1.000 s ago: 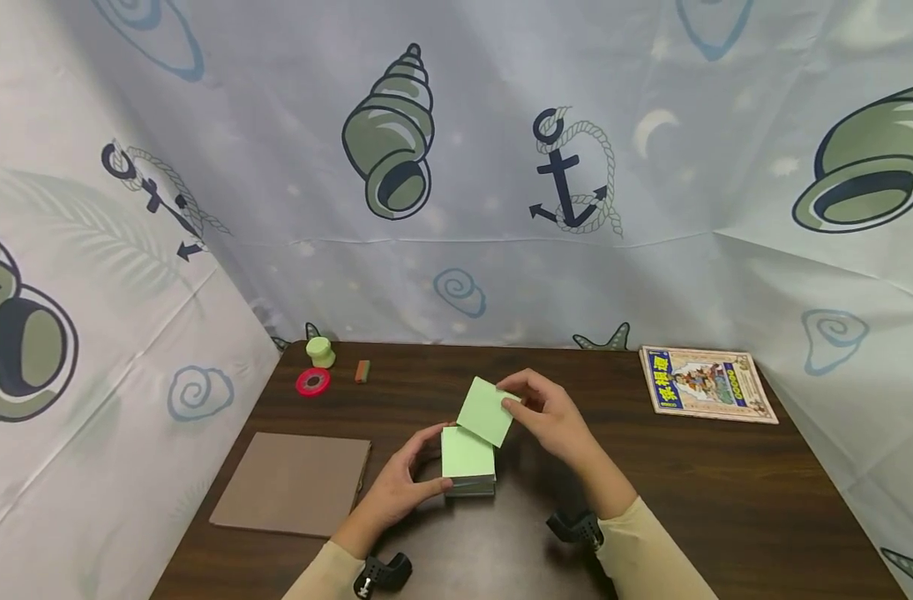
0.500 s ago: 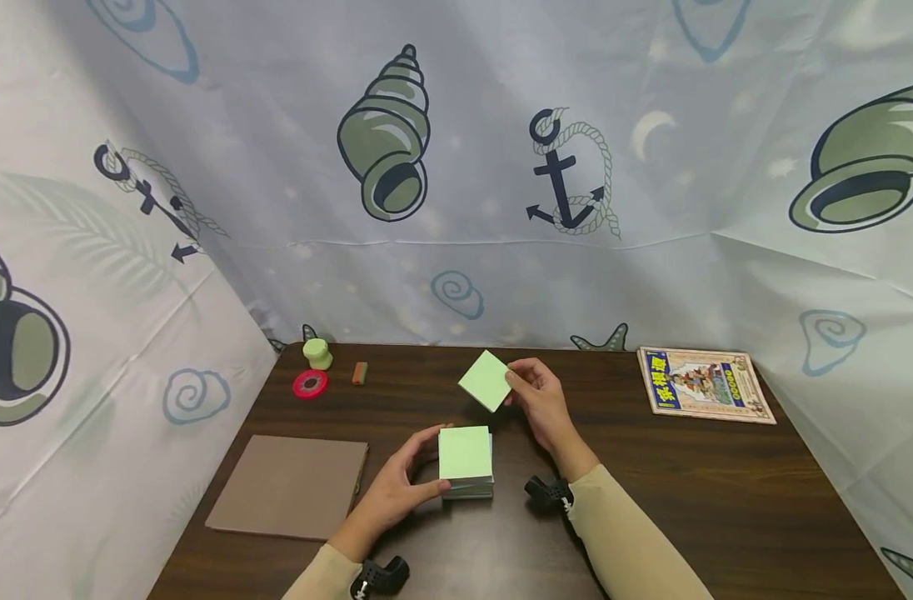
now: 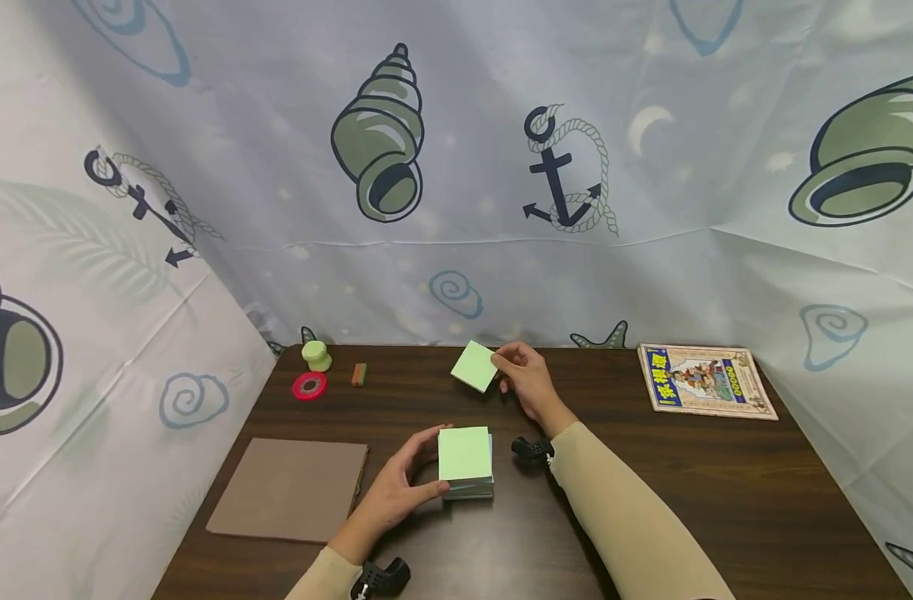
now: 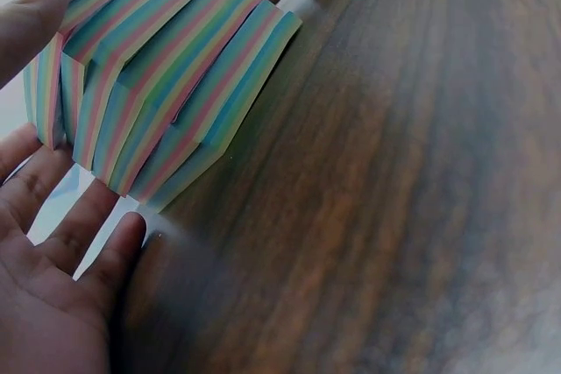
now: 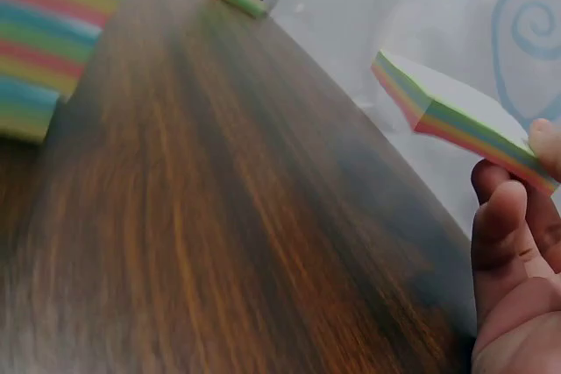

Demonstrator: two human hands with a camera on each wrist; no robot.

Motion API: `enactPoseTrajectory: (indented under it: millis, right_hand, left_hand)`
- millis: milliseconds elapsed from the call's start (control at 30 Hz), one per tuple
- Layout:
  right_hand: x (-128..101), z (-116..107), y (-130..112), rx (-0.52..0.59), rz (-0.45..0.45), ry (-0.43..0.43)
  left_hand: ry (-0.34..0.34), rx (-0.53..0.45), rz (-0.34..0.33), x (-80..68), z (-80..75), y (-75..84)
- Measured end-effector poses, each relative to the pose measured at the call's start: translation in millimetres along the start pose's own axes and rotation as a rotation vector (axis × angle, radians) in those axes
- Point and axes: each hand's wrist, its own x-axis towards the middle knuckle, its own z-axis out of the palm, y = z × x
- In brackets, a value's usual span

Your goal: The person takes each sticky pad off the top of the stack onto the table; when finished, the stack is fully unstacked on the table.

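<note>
right hand [image 3: 527, 379]: pinches paper wad [image 3: 475, 366] | left hand [image 3: 396, 487]: steadies stack [image 3: 466, 461]

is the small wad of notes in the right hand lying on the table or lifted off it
Lifted. The right hand pinches the small wad by one edge; in the right wrist view it hangs clear above the table.

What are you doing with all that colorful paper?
A person sits at a dark wooden table with a block of note paper. The left hand steadies the big stack, which has a green top and rainbow-striped sides. The right hand pinches a thinner slice of sheets and holds it above the table, farther back, apart from the stack. A brown board, a red tape roll and a picture book lie around them.
</note>
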Motion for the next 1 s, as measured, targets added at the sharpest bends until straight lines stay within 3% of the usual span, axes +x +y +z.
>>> enactPoseTrajectory:
  millis: [200,333,633,1000]
  right_hand:
    - [-2,0,7,-0.055,0.021,-0.009]
    - [-3,1,9,-0.163,0.007,-0.024]
    - [-3,5,7,-0.674,-0.061,-0.146]
    - [-1,12,9,-0.831,-0.096,-0.171]
  left_hand:
    - [0.011,0.006,-0.013,-3.3,-0.8,-0.7]
    - [0.008,0.007,-0.002,-2.3,-1.1,-2.2]
    - [0.006,-0.003,-0.008,0.9,0.2,-2.9]
    - [0.013,0.005,0.002,-0.3,0.8,-1.1]
